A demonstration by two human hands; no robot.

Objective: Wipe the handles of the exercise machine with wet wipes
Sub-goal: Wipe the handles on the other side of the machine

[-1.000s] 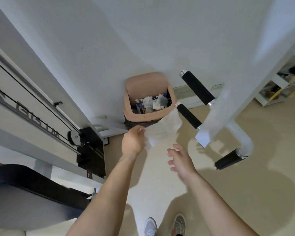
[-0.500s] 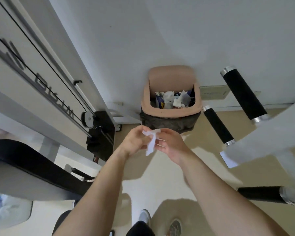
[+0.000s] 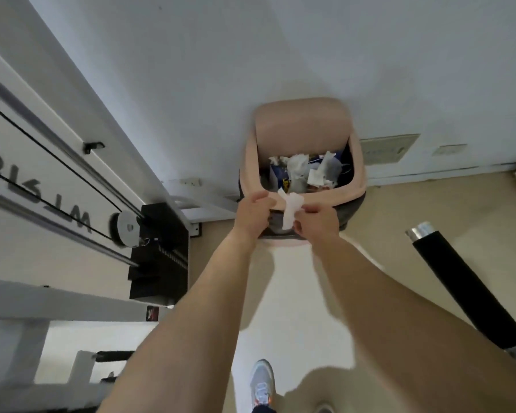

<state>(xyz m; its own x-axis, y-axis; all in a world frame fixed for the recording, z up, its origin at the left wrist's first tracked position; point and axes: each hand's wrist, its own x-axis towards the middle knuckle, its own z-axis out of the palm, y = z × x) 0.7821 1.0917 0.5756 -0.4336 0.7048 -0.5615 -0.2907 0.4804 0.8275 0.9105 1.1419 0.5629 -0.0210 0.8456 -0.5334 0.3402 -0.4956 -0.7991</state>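
Note:
A crumpled white wet wipe [image 3: 290,210] is pinched between my left hand [image 3: 253,215] and my right hand [image 3: 317,223]. Both hands are raised just in front of the near rim of a pink waste bin [image 3: 358,177] with its lid open against the wall. The bin holds several bits of white paper and wrappers. One black foam handle [image 3: 464,286] of the exercise machine, with a chrome end cap, slants down the right side of the view, apart from my hands.
The white machine frame [image 3: 57,180] with black cables, a pulley [image 3: 125,229] and a black weight stack [image 3: 161,254] fills the left. A white wall is ahead, beige floor below. My shoe [image 3: 261,383] shows at the bottom.
I have stepped closer to the bin. My right hand has joined my left on the wipe, which went from hanging loose to bunched, and both hands have risen to the bin's rim.

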